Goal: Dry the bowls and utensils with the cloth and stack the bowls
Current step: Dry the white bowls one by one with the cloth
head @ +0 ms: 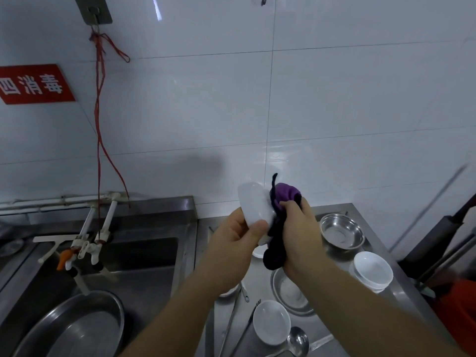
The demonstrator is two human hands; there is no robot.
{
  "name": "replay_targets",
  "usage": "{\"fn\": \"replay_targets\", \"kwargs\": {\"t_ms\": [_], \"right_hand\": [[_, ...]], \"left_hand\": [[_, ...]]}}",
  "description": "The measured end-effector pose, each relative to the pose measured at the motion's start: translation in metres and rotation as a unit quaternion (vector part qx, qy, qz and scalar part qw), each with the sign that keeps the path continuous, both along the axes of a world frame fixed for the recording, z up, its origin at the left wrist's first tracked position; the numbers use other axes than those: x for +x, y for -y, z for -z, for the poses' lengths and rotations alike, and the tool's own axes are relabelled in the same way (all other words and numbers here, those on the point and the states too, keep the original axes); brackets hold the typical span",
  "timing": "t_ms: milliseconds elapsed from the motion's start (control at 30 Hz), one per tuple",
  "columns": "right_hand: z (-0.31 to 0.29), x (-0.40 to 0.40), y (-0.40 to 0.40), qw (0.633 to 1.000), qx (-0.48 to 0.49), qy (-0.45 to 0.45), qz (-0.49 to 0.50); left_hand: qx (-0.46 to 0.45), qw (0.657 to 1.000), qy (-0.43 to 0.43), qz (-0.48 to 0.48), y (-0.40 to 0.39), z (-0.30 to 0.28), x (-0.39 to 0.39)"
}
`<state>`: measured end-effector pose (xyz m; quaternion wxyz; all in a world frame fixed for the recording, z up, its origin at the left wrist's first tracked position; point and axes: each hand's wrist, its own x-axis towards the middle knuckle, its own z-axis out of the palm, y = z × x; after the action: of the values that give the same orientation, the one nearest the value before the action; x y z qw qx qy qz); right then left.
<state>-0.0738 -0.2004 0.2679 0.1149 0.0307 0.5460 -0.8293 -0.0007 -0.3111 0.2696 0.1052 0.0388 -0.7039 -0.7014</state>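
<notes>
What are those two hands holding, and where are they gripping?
The left hand holds a white bowl by its rim, thumb on the near edge. The right hand grips a bunched purple cloth pressed against the bowl.

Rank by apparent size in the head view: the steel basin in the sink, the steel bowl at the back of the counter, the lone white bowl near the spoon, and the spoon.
1. Steel basin, clearly largest, though it is cut off by the frame edge.
2. Steel bowl.
3. Lone white bowl, near the steel bowl's size and closer to the camera, so this order is unsure.
4. Spoon, smallest.
</notes>
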Motion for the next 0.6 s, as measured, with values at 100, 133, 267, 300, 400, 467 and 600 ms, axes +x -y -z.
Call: {"fn": "replay_targets", "kwargs": {"t_ms": [100,133,267,300,400,467,600], "right_hand": [[-0.002,0.009,-0.002,0.995,0.042,-0.09,-0.004],[-0.003,0.009,-0.003,0.993,0.05,-0.11,-0.01],[-0.004,0.007,-0.01,0.963,0.121,-0.24,-0.02],[-0.006,0.005,-0.012,0.956,0.133,-0.259,-0.022],[-0.014,0.0,-0.013,0.961,0.156,-0.226,-0.02],[-0.019,-0.006,-0.012,0.981,0.135,-0.138,-0.036],[-0.019,-0.008,-0.02,0.987,0.096,-0.049,-0.12]], "left_hand": [[-0.016,1.0,-0.012,-0.007,0.0,-0.001,0.002],[-0.037,0.999,-0.019,-0.005,0.0,-0.003,0.003],[-0.06,0.998,-0.031,-0.007,0.002,-0.011,0.006],[-0.083,0.996,-0.033,-0.012,0.003,-0.014,0.007],[-0.196,0.98,-0.027,0.003,0.007,-0.018,0.009],[-0.309,0.951,-0.004,0.018,0.011,-0.017,0.008],[-0.51,0.859,0.008,0.036,0.014,-0.007,0.003]]}}
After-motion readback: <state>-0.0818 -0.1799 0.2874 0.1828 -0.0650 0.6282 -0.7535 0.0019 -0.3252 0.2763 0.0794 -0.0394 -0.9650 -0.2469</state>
